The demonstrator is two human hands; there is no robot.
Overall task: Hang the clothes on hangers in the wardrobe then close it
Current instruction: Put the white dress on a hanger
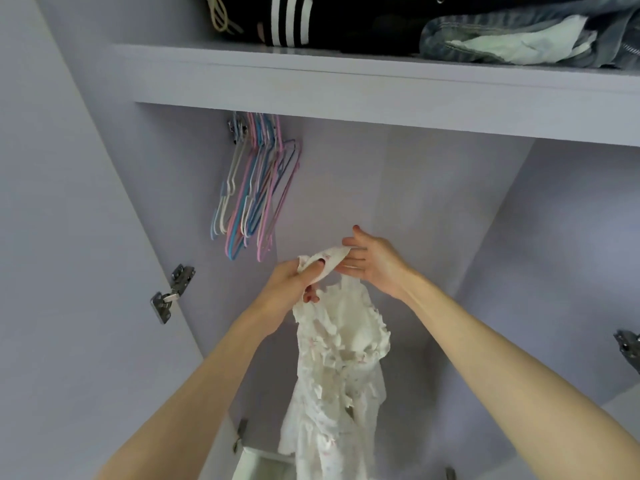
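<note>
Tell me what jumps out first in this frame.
A frilly white garment hangs mid-frame, its strap gripped by the left hand with the right hand at its other end. A bunch of pastel hangers hangs upper left under the shelf, which carries folded dark clothes.

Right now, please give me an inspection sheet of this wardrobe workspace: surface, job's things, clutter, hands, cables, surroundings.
Surface: upper shelf of the open wardrobe; it carries folded clothes.
Job's things: white frilly garment hangs from the hands, not yet on a hanger; bunch of empty coloured hangers hangs at the upper left, under the shelf.
Clutter: black striped garment and denim piece lie on the shelf.
Hands: left hand grips the garment's top; right hand holds the strap, fingers nearly straight.
Cables: nothing seen.
Surroundings: lilac back wall; door hinge at left, another hinge at right.
</note>
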